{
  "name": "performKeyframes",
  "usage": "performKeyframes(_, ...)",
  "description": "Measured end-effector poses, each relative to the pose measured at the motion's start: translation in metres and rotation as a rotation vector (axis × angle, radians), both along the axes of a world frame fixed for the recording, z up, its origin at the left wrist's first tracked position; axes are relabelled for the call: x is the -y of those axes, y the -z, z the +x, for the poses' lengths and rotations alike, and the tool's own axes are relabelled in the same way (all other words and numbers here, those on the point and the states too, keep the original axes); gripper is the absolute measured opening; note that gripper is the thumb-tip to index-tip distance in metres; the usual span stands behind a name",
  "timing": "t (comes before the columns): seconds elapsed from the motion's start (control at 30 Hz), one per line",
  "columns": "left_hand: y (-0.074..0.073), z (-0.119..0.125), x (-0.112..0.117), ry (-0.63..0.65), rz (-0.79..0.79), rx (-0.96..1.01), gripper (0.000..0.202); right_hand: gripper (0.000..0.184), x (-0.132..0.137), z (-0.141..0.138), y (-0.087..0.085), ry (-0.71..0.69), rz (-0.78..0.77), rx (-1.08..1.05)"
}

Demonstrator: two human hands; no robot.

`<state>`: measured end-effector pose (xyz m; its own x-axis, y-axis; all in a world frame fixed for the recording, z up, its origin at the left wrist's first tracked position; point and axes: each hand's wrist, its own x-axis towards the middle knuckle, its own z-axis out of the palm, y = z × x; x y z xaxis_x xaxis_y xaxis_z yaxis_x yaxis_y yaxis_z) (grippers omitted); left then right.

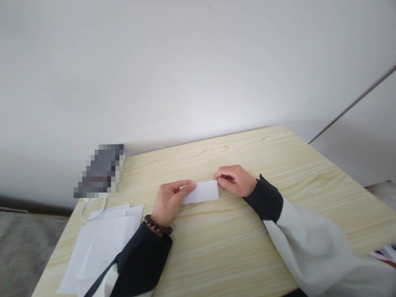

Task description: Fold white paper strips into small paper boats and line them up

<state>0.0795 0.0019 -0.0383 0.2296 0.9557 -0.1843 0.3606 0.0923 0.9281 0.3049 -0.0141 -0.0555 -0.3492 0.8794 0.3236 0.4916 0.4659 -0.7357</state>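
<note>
Over the middle of the wooden table, a small white rectangular piece of paper lies sideways between my hands. My left hand, with a dark beaded bracelet at the wrist, pinches its left end, thumb on top and fingers behind. At the upper right corner of the paper, the curled fingertips of my right hand are closed on its edge. Part of the paper's left end is hidden under my left thumb. Whether it is folded into layers I cannot tell.
Several loose white sheets lie overlapping on the table's left side. Behind them a blurred-out dark device leans near the wall, with a white cable looping down. The pale wood table meets a white wall.
</note>
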Motion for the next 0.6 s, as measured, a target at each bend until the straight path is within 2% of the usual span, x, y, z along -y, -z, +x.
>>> performKeyframes(0.17,-0.005,0.005,0.002,0.042,0.085,-0.091,0.032,0.02,0.004,-0.014,0.0,-0.019,-0.014,-0.096)
performKeyframes(0.4,-0.003,0.01,0.005,0.154,0.258,-0.202,0.027,0.015,0.006,-0.027,0.006,-0.049,0.18,0.082)
performKeyframes(0.6,-0.001,0.009,0.006,0.143,0.258,-0.254,0.028,0.018,0.002,-0.015,0.006,-0.093,0.28,0.188)
